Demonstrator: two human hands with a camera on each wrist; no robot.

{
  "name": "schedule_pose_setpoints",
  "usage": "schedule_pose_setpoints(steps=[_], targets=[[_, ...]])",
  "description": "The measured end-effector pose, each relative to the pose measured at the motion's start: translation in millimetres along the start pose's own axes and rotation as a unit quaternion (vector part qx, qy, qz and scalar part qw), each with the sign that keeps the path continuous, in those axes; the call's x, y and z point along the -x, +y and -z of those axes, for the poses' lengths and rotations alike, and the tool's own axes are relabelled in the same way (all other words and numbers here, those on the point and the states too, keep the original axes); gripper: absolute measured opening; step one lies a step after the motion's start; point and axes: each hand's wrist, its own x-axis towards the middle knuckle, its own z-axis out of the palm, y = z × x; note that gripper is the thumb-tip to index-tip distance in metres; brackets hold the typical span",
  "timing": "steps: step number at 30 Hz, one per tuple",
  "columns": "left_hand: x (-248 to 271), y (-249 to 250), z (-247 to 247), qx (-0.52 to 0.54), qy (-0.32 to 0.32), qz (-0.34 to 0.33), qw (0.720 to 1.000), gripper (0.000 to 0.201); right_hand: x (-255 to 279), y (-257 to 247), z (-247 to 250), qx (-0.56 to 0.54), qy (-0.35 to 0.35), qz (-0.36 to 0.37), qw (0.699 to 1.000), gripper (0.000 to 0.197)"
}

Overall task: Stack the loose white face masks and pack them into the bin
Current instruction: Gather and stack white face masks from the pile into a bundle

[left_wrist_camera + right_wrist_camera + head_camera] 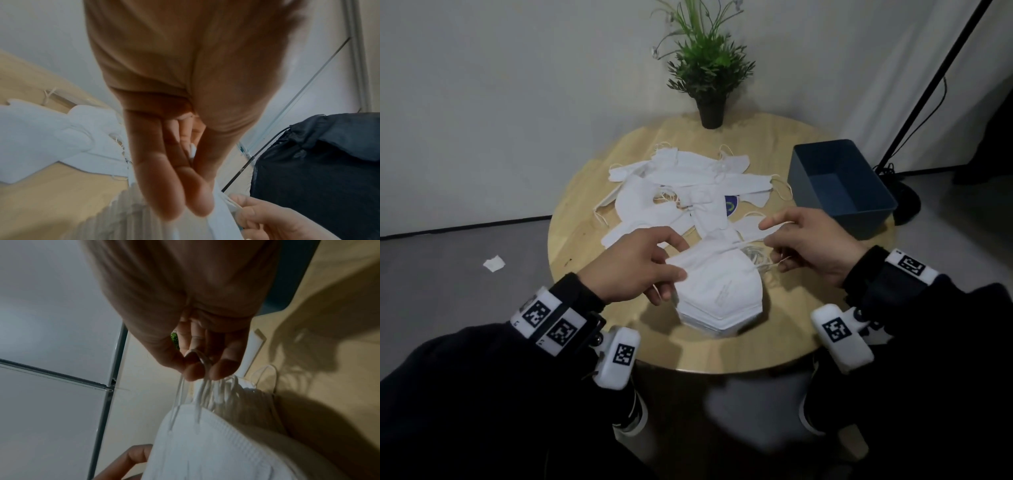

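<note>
Head view: round light-wood table (592,192) w/ a neat stack of folded white face masks (722,305) near the front edge, centre. Top white folded mask (714,265) is held just above/on the stack, btwn both hands. Left hand (635,267) pinches its left end, thumb on top, fingers curled under. Right hand (815,245) pinches the thin white ear-loop strings (763,236) at the mask's right end, index finger pointing out to the left.

Right wrist view: fingertips (223,369) closed on the ear-loop strings (202,386), several loops hanging down to the top mask (205,447) and stack below.

Left wrist view: left hand (174,146) w/ fingers pressed together on the mask edge; blurred, grip detail hard to tell.

Behind the stack: loose pile of white face masks (681,185) spread over the table's middle, overlapping. Dark blue rectangular plastic bin (840,186) on the table's right side, near the edge, nothing visible inside. Small potted green plant in a black pot (709,68) at the far edge. White scrap (494,263) on the grey floor, left of the table.
</note>
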Motion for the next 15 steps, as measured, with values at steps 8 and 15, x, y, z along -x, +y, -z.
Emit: schedule_pose_setpoints(steps=[8,15], targets=[[-1.0,-3.8,-6.2,-0.04,0.0,0.024,0.999,0.033,2.0,5.2,-4.2,-0.019,0.008,0.002,1.0,0.019],[-3.4,-6.8,0.3,-0.163,0.004,0.017,0.987,0.039,12.9,5.2,8.4,0.083,0.033,-0.077,0.993,0.054]])
